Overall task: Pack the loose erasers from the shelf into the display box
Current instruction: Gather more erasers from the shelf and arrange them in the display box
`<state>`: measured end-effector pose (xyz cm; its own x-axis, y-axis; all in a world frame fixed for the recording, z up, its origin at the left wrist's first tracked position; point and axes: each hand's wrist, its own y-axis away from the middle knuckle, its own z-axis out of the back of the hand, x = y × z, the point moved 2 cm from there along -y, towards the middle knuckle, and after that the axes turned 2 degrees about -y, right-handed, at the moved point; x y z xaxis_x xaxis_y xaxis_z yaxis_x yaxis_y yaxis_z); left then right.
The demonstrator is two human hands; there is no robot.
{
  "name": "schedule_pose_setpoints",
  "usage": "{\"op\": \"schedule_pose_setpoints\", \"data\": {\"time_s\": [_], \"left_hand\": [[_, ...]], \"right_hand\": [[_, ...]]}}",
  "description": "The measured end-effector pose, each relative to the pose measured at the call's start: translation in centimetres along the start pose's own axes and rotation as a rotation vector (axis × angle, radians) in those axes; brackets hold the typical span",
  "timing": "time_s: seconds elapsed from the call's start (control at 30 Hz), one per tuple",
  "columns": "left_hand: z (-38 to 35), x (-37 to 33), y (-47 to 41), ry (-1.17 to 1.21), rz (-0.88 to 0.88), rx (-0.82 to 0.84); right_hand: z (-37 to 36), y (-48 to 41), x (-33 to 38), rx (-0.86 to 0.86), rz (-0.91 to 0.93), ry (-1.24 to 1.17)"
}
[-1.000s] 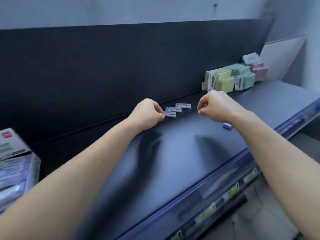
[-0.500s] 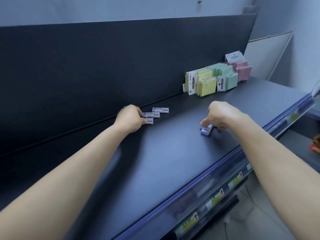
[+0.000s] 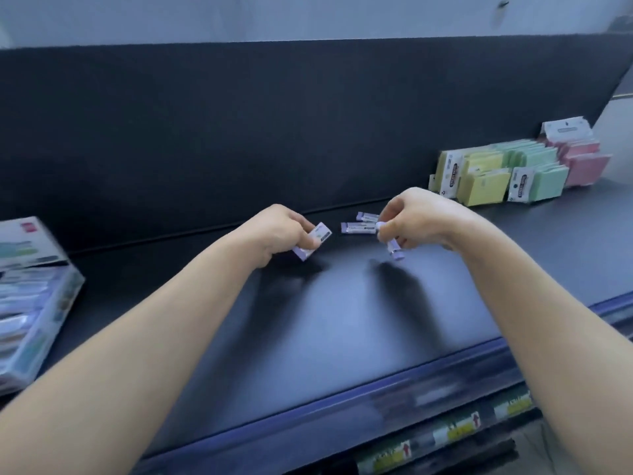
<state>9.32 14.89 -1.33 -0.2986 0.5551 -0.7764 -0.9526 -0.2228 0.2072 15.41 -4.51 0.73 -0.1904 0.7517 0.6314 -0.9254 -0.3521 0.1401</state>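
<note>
My left hand (image 3: 279,231) grips a purple-and-white sleeved eraser (image 3: 317,238) just above the dark shelf (image 3: 342,320). My right hand (image 3: 416,219) pinches another purple eraser (image 3: 394,250) that points down from its fingers. Between the hands, near the back panel, two more erasers lie on the shelf: one flat (image 3: 358,228) and one behind it (image 3: 367,217), partly hidden by my right fingers. The display box (image 3: 32,296) with rows of erasers sits at the far left edge, its lid card raised.
Packs of yellow, green and pink sticky notes (image 3: 507,173) stand against the back panel at the right. A blue rail with price labels (image 3: 455,430) runs along the shelf's front edge. A tall dark back panel (image 3: 274,125) rises behind the shelf.
My left hand lifted an eraser from the row near the back. My right hand picked up the lone eraser near the front and came in toward the other erasers. The view swung left, showing the box.
</note>
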Motion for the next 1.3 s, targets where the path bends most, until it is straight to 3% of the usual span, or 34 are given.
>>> {"op": "schedule_pose_setpoints", "data": {"time_s": [0.13,0.33,0.73,0.97,1.3], "left_hand": [[2.7,1.7,2.4,0.167,0.088,-0.072],[7.1,5.7,7.3,0.31,0.15,-0.266],[17.7,13.9,18.1,0.43,0.179,-0.678],[20.9,17.8,20.8,0.433,0.25,-0.662],[22.5,19.9,21.2,0.341,0.267,-0.559]], "right_hand": [[-2.3,-0.8,4.1,0.172,0.17,-0.141],[-7.1,-0.6,10.8,0.286,0.363,-0.24],[-16.6,3.8,25.2,0.371,0.72,-0.305],[-21.6,5.4,29.4,0.422,0.786,-0.133],[-24.8,7.1,30.3,0.52,0.764,0.261]]}}
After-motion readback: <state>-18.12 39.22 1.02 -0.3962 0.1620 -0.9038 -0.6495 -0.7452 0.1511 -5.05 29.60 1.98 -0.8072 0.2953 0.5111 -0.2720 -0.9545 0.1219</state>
